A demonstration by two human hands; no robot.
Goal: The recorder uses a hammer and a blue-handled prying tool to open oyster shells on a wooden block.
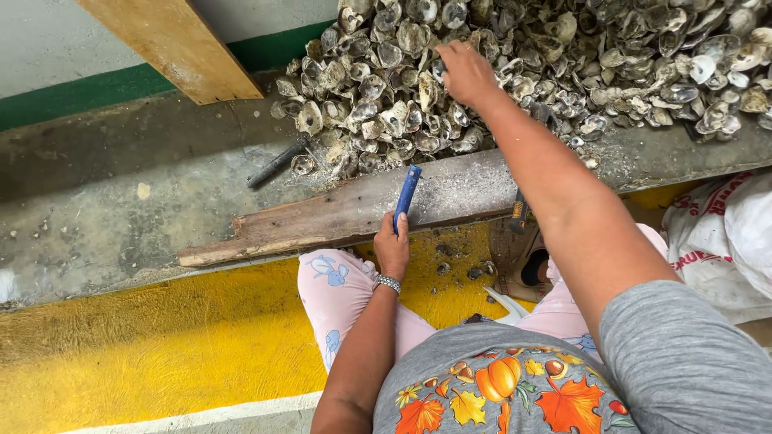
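Note:
My left hand grips a blue-handled tool that rests upright against a worn wooden plank. My right hand reaches far forward into a big heap of grey oyster shells, its fingers closed over one shell in the pile. A silver bracelet sits on my left wrist. My knees in pink patterned trousers are below the plank.
A dark metal rod lies on the concrete ledge left of the shells. A slanted wooden beam crosses the top left. A white sack sits at right. Yellow painted floor lies below the ledge.

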